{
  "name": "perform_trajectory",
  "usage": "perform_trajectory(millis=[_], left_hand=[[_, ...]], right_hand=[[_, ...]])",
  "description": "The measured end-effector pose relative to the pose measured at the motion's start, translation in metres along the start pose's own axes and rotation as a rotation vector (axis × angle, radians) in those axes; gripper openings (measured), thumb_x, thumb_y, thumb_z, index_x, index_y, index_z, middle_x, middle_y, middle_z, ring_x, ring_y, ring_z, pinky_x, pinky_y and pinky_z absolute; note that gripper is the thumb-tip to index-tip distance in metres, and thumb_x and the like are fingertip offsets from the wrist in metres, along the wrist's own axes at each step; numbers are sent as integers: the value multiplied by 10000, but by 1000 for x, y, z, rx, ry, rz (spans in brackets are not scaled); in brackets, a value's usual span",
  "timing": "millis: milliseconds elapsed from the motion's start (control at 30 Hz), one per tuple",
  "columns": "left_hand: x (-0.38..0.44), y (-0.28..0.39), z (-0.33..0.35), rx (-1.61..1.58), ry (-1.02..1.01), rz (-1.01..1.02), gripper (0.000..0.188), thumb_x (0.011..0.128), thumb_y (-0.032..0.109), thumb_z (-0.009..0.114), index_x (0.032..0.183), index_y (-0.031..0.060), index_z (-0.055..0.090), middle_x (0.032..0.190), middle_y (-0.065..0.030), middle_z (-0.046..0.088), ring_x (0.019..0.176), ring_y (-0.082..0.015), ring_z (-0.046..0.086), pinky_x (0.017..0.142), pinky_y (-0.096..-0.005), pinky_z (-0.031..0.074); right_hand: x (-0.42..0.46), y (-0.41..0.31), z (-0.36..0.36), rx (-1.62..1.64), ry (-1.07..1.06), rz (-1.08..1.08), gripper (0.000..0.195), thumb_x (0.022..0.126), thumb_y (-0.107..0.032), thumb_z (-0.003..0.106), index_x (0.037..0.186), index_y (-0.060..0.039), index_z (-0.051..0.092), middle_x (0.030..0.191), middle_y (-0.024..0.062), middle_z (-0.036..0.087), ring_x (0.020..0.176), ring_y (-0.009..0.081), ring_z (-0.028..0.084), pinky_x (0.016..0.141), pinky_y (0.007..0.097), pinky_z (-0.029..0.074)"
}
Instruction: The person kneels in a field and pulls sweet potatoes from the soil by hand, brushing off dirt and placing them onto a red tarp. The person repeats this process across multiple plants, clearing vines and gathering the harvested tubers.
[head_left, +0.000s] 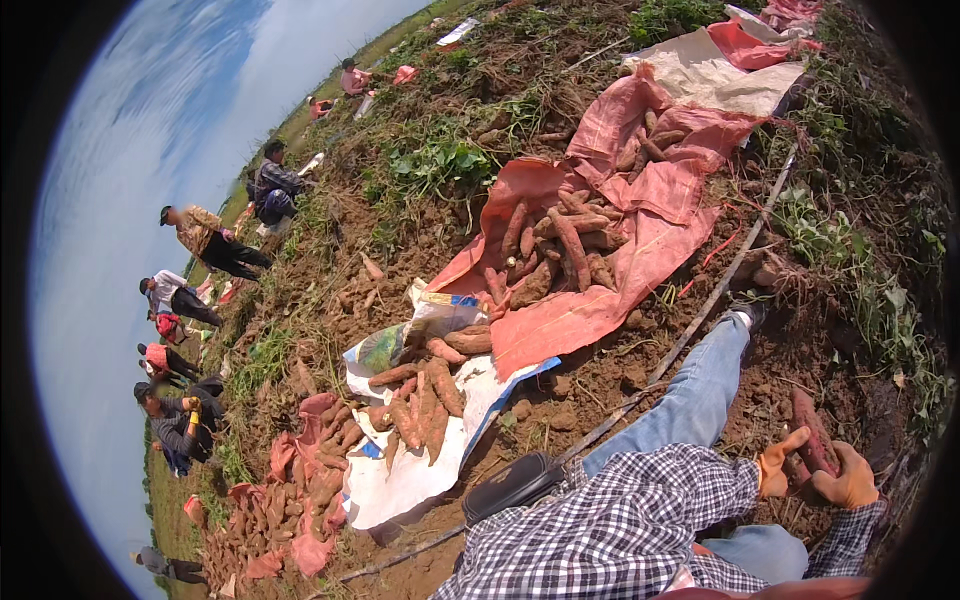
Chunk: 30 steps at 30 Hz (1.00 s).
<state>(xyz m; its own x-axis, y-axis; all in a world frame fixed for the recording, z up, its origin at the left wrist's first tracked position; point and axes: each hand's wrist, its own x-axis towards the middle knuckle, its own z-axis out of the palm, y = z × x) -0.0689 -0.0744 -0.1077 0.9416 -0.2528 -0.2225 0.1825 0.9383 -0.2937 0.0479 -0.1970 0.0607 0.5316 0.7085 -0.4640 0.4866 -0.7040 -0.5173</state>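
On the right side of the view, my left hand and my right hand are on a long red sweet potato just above the soil. The left thumb lies against its near side and the right fingers close around its lower end. A second reddish root is partly hidden between the hands. Both hands look orange-tan, possibly gloved. Sweet potato vines and dug brown soil surround them. My bent leg in blue jeans stretches out to the left of the hands.
A red woven sack bears a heap of sweet potatoes. More lie on a white sack and in a large pile. A thin hose or strip crosses the soil near a black pouch. Several people work farther off.
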Motion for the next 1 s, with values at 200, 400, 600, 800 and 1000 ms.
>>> perform_trajectory(millis=[200,400,600,800,1000], left_hand=[[26,90,72,52,-245,397,590,955,401,749,1410,106,516,1438,-160,553,1301,-379,566,1130,-580,481],[22,319,290,260,122,1198,1076,890,674,621,1682,209,59,1751,-99,58,1596,-328,148,1253,-633,190],[51,239,317,620,-175,684,467,1031,358,620,1372,40,595,1379,-156,660,1285,-290,639,1028,-531,571],[68,104,144,1091,358,32,493,1016,328,654,1398,21,598,1350,-147,682,1239,-265,659,1016,-397,572],[84,51,138,1546,203,-204,749,1024,411,646,1568,-24,372,1462,-187,575,1270,-275,621,1066,-389,514]], right_hand=[[-10,63,1,411,730,-206,455,1020,-135,613,1461,-38,556,1359,125,645,1233,239,638,1049,382,512],[-78,155,58,645,678,15,469,1053,-205,624,1482,-40,534,1351,103,637,1231,216,632,972,365,579],[-76,199,147,801,767,236,479,1004,-285,677,1385,-3,608,1305,129,677,1156,227,683,973,352,565],[-65,133,149,581,215,666,647,888,-469,650,1431,-122,595,1350,212,667,1264,338,630,1103,404,471],[-21,185,113,246,1014,672,595,1023,-384,541,1504,-41,470,1490,204,539,1286,379,571,1097,463,485]])
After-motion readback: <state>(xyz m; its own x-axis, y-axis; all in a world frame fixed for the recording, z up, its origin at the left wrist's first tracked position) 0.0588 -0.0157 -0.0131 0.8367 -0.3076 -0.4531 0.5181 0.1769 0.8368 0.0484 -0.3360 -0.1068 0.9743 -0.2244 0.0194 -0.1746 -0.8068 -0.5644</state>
